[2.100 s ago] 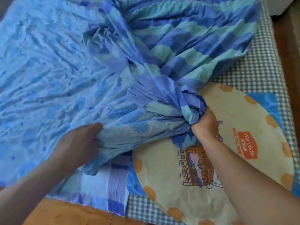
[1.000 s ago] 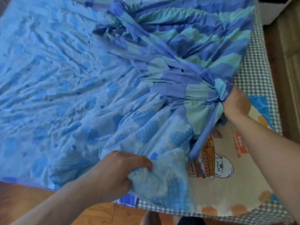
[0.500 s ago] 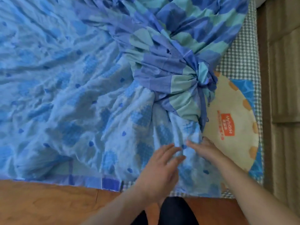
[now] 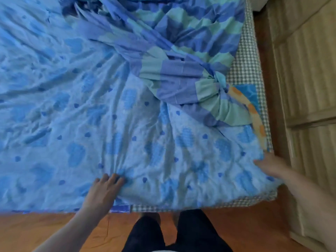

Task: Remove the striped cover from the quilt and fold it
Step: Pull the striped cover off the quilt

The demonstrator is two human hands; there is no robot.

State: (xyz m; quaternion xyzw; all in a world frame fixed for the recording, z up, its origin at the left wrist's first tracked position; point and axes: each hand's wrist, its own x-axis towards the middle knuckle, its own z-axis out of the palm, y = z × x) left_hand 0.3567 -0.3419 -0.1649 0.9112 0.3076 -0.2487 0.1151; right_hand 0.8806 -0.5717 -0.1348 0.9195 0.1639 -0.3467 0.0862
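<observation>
Wooden floor (image 4: 54,230) below, checked mattress (image 4: 245,70) along the right edge. Striped cover (image 4: 181,51) bunched at upper right, top cut off; pale blue quilt (image 4: 91,124) spread across the bed, left part out of view. Left hand (image 4: 104,190) flat, fingers straight, pressing the quilt's near edge. Right hand (image 4: 271,165) blurred at the right corner, fingers extended; grip impossible to tell.

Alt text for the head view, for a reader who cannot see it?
Two bare hands, left hand and right hand, rest with straight fingers on a wrinkled light blue quilt spread over a bed. The striped cover lies bunched toward the far right, above a checked sheet.
</observation>
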